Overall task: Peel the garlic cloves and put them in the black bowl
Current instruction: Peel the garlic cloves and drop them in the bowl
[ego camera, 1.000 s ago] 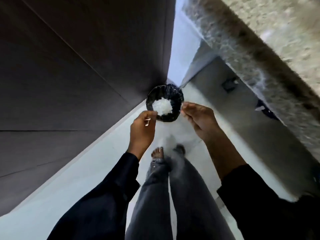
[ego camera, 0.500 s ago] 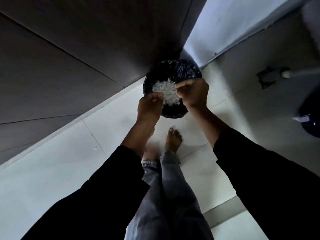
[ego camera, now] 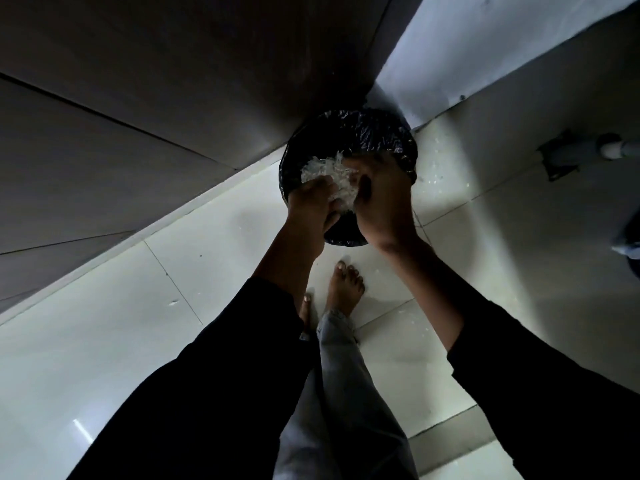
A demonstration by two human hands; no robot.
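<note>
Reaching down together over a round bin [ego camera: 349,140] lined with crinkled, glossy black plastic: left hand [ego camera: 311,206] and right hand [ego camera: 382,202], side by side, both low over the bin's near half. Fingers curled around a heap of pale, papery, flaky garlic skins [ego camera: 329,173], left hand gripping from the near-left, right hand cupping from the right; exact fingertip contact too dim to make out. Near rim of the bin hidden beneath both wrists. No cloves or black bowl anywhere to be told apart. Behind the bin, flat dark cabinet panels [ego camera: 156,98] closing off that side; to its right, a pale wall strip. Nearer than the bin, smooth glossy white floor tiles [ego camera: 104,323], bare feet [ego camera: 344,289], grey jeans, black sleeves cut off by the lower edge. Scattered white flecks on the tiles right of the bin.
</note>
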